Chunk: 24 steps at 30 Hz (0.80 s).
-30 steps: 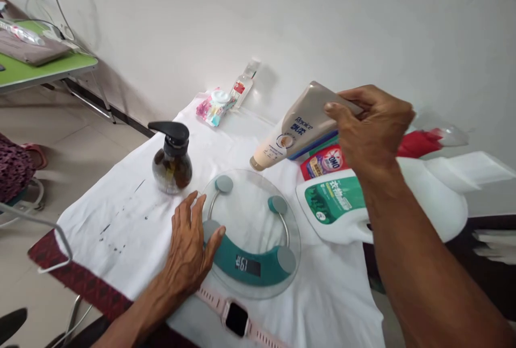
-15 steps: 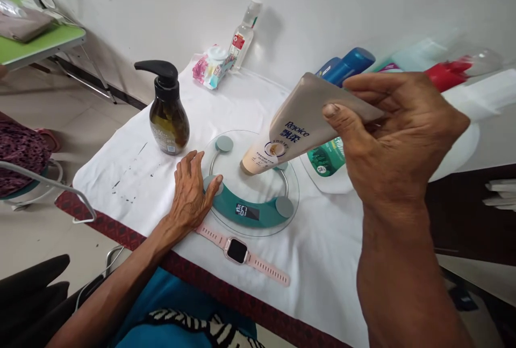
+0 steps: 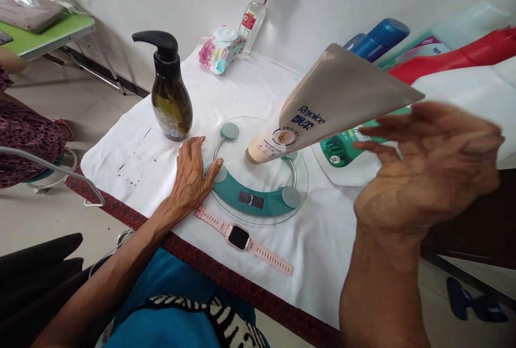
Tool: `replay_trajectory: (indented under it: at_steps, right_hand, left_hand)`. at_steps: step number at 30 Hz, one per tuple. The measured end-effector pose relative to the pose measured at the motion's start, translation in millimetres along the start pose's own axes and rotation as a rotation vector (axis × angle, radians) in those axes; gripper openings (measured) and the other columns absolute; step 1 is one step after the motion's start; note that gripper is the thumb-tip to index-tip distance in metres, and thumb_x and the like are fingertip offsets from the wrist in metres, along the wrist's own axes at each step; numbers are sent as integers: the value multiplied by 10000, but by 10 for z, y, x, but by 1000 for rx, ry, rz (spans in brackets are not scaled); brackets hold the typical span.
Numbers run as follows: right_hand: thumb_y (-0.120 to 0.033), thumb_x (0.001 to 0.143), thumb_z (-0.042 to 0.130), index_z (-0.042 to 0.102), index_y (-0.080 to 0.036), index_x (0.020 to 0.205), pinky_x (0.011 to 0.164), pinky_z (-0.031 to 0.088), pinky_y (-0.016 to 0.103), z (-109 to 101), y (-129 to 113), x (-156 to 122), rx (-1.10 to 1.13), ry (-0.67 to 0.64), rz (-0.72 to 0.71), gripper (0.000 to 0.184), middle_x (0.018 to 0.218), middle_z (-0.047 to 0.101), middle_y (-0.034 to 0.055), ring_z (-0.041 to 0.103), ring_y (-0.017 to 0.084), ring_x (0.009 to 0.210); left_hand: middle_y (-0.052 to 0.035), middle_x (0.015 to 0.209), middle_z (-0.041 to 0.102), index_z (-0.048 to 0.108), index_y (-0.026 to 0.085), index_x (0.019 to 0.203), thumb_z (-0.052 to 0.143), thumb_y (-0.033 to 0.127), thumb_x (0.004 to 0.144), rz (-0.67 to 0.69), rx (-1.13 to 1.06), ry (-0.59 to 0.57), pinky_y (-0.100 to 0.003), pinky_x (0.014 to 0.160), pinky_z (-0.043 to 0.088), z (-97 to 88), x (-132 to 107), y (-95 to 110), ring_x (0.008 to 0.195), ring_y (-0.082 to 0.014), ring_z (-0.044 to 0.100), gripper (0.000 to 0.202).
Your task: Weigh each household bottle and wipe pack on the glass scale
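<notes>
A beige Rejoice squeeze tube [image 3: 312, 109] stands on its cap on the round glass scale [image 3: 250, 200], leaning to the right in view. The scale's small dark display is lit, its figure unclear. My right hand [image 3: 427, 160] is just right of the tube, fingers apart and a little blurred, holding nothing. At the scale's left edge my left hand [image 3: 191, 176] lies with fingers spread, the thumb over a round grey pad. A pink-strapped smartwatch [image 3: 238, 237] lies on the white cloth in front of the scale.
A dark pump bottle [image 3: 171, 98] stands left of the scale. Behind are a wipes pack [image 3: 221, 51] and a clear bottle [image 3: 255, 15] by the wall. Right of the tube are blue-capped bottles [image 3: 381, 39] and a large white, green-labelled jug [image 3: 342, 173]. A person sits at far left.
My right hand has let go of the tube and drawn away to the right, its fingers opening. The tube now stands alone on the scale. The display figure has changed.
</notes>
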State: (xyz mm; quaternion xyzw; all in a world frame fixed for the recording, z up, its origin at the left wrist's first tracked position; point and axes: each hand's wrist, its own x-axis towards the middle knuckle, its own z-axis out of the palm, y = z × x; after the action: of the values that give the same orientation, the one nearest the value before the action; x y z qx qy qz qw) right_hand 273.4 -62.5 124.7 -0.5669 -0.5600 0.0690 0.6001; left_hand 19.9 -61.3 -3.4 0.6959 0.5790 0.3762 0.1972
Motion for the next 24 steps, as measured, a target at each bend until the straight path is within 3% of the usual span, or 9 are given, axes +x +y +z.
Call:
replay_trajectory:
  at_steps: [4,8,12,18,24]
  right_hand:
    - [-654,1005,431,728,-298,853,538,542,427,-90,328,-390,19,195,237,488,703,639,46,637,243,590]
    - [-709,974,430,682,-233,792,454,448,362,-129,673,-732,-14,294,350,568,582,582,19,571,208,475]
    - [-699,987,460,683,-208,783,458,413,317,-119,840,-898,9,263,416,577,564,568,0,556,174,466]
    - [-664,1000,487,694,-208,785,465,421,296,-87,849,-935,-9,161,408,545,587,588,-7,557,150,469]
    - [-646,1008,491,704,-205,778,462,414,292,-83,874,-950,-21,148,413,540,584,594,-4,552,144,464]
  left_hand:
    - [-200,1474,542,402,167,1517,457,554,1084,-29,35,-53,-595,1153,448,-4,-2,12,1367,-342,528,583]
    - [-204,1451,570,403,152,1517,452,561,1085,-19,87,-98,-588,1137,454,4,0,14,1359,-340,542,597]
    - [-200,1453,579,411,153,1510,449,562,1084,-5,102,-86,-578,1140,457,4,6,6,1348,-335,553,592]
    - [-179,1433,608,421,179,1504,448,564,1083,2,86,-46,-571,1133,475,3,10,-16,1336,-329,573,572]
    - [-177,1413,616,427,180,1505,456,561,1080,11,92,-58,-577,1125,477,-5,12,-6,1318,-333,579,571]
